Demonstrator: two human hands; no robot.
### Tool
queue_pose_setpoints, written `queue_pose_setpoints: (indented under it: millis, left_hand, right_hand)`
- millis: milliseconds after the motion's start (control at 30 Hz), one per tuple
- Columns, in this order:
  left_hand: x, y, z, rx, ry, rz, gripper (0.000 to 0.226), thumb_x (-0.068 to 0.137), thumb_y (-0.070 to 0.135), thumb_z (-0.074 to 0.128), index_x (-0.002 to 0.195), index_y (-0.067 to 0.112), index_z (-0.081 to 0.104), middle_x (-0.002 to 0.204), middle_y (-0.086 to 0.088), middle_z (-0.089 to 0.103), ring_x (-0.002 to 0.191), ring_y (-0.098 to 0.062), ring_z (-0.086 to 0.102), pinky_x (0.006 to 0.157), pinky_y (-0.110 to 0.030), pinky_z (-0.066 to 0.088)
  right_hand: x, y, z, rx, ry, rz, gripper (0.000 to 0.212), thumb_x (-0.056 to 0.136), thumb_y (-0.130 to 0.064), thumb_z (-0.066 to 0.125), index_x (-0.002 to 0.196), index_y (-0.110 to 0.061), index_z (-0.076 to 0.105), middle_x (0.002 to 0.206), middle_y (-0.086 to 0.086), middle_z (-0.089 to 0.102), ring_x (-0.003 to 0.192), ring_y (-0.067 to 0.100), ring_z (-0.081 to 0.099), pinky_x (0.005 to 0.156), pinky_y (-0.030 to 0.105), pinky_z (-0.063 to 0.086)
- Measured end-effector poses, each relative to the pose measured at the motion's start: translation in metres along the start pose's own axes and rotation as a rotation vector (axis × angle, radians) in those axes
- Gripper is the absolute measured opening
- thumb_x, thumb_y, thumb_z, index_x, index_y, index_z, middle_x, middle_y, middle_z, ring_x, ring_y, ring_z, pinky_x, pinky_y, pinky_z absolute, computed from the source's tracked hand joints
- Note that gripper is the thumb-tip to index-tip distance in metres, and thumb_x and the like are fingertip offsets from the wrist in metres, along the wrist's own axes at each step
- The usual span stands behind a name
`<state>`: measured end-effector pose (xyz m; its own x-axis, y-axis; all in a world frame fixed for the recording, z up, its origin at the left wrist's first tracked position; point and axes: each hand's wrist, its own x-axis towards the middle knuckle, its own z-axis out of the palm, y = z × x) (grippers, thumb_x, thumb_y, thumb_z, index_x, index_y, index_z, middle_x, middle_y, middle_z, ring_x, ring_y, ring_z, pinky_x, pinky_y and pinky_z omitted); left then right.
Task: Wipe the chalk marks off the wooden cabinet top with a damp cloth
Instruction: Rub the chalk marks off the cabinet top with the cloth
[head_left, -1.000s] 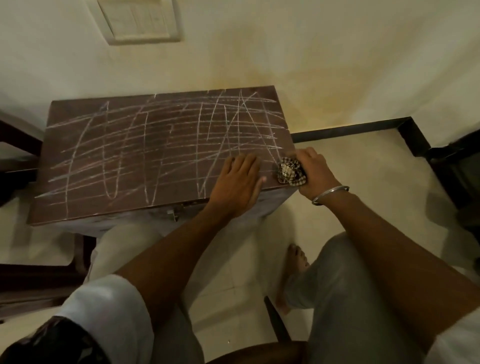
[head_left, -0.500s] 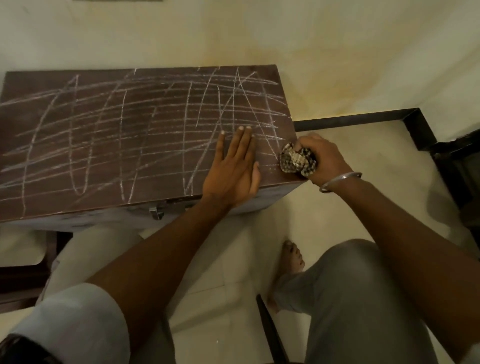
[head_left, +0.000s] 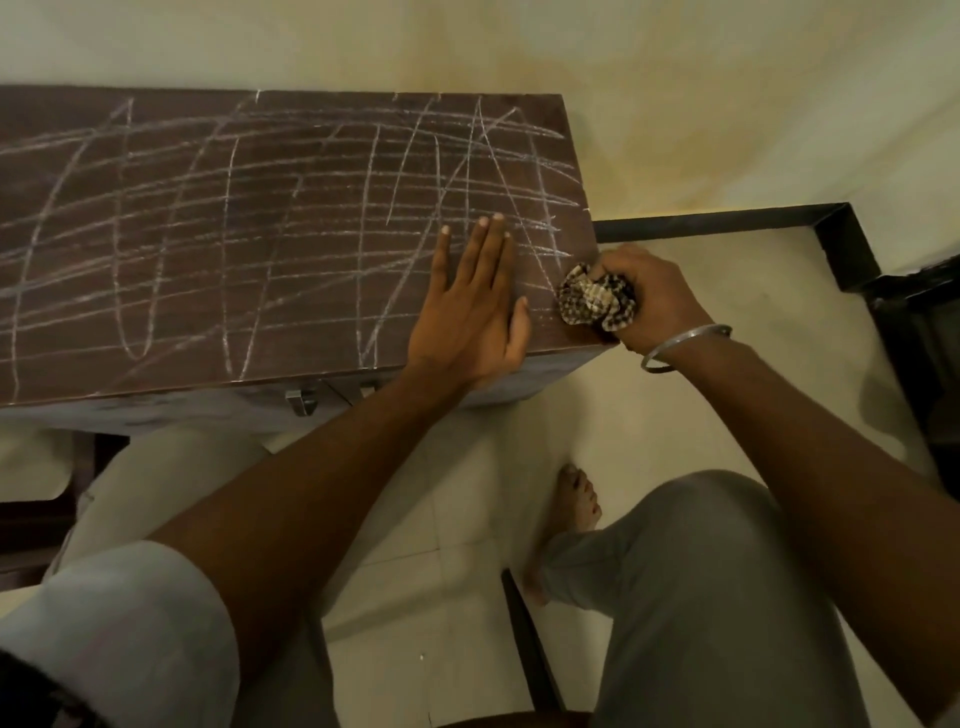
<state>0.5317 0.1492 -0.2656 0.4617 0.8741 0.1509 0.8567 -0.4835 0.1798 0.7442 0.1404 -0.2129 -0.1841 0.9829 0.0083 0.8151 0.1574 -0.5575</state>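
Note:
The dark wooden cabinet top (head_left: 218, 249) is crossed all over by white chalk marks (head_left: 363, 197). My left hand (head_left: 470, 306) lies flat on the top near its front right corner, fingers straight and together. My right hand (head_left: 652, 291) grips a bunched checked cloth (head_left: 595, 301) and holds it against the right edge of the top, beside the left hand. A metal bangle circles the right wrist.
The cabinet stands against a pale wall. A metal handle (head_left: 301, 401) shows on its front. A dark skirting strip (head_left: 727, 221) runs along the tiled floor to the right. My knees and a bare foot (head_left: 576, 499) are below, with dark furniture (head_left: 930, 353) at far right.
The view has closed in on the cabinet and shifted right. My left hand stays flat on the top with its fingers now straighter. The right hand with the cloth stays at the right edge.

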Motion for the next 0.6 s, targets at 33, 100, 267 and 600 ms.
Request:
queue_pose_setpoints:
  millis: [33,100,267,600]
  left_hand:
    - [0.001,0.000,0.000,0.004,-0.005,-0.003,0.073,0.098,0.041,0.020,0.154,-0.005,0.023,0.164,-0.022,0.016,0.154,-0.032,0.012,0.123,-0.060,0.005]
    - [0.002,0.001,0.001,0.014,-0.019,-0.007,0.073,0.098,0.042,0.019,0.154,-0.005,0.022,0.165,-0.022,0.016,0.155,-0.031,0.011,0.123,-0.060,0.004]
    - [0.002,0.001,-0.002,0.017,-0.027,-0.023,0.074,0.098,0.043,0.016,0.154,-0.005,0.021,0.164,-0.022,0.017,0.155,-0.031,0.011,0.123,-0.059,0.003]
    - [0.003,0.002,-0.001,-0.013,-0.010,-0.045,0.073,0.099,0.045,0.020,0.151,-0.006,0.032,0.160,-0.024,0.029,0.151,-0.035,0.023,0.123,-0.057,0.012]
  right_hand:
    - [0.006,0.002,0.000,-0.011,0.007,0.012,0.028,0.066,-0.019,0.066,0.093,-0.011,0.066,0.096,0.009,0.061,0.090,0.031,0.060,0.082,0.040,0.051]
    - [0.026,0.006,0.003,-0.043,0.032,0.040,0.023,0.067,-0.016,0.065,0.091,-0.015,0.065,0.097,0.012,0.062,0.092,0.031,0.060,0.081,0.040,0.050]
    - [0.056,0.004,0.006,-0.103,0.081,0.097,0.019,0.072,-0.014,0.063,0.090,-0.019,0.066,0.095,0.013,0.061,0.089,0.031,0.060,0.078,0.032,0.047]
    - [0.070,0.009,0.012,-0.089,0.088,0.114,0.018,0.072,-0.020,0.062,0.084,-0.033,0.059,0.093,0.006,0.059,0.091,0.031,0.059,0.073,0.028,0.041]
